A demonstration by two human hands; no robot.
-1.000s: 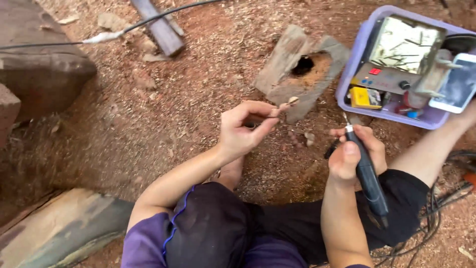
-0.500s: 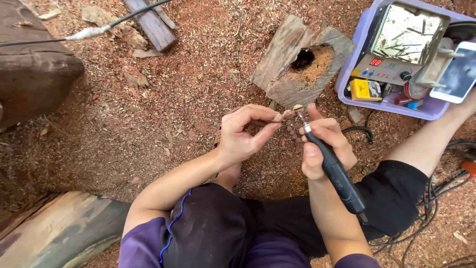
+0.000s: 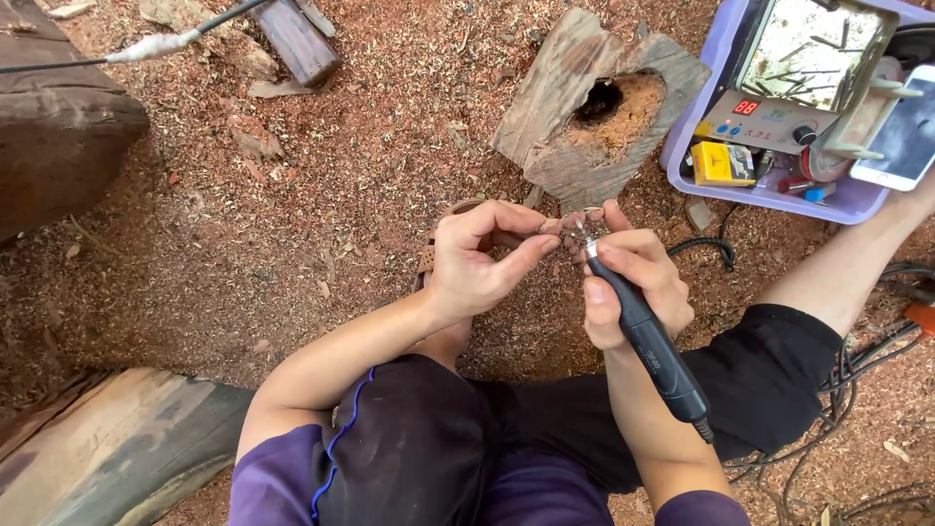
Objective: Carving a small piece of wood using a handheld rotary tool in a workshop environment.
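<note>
Sawdust-covered ground (image 3: pixel 321 244) everywhere, a hollowed wood slab (image 3: pixel 594 107) just ahead. The right hand (image 3: pixel 633 287) is wrapped tight around a black rotary tool (image 3: pixel 648 341), tip touching a tiny wooden piece (image 3: pixel 565 226) pinched in the left hand (image 3: pixel 482 258).
</note>
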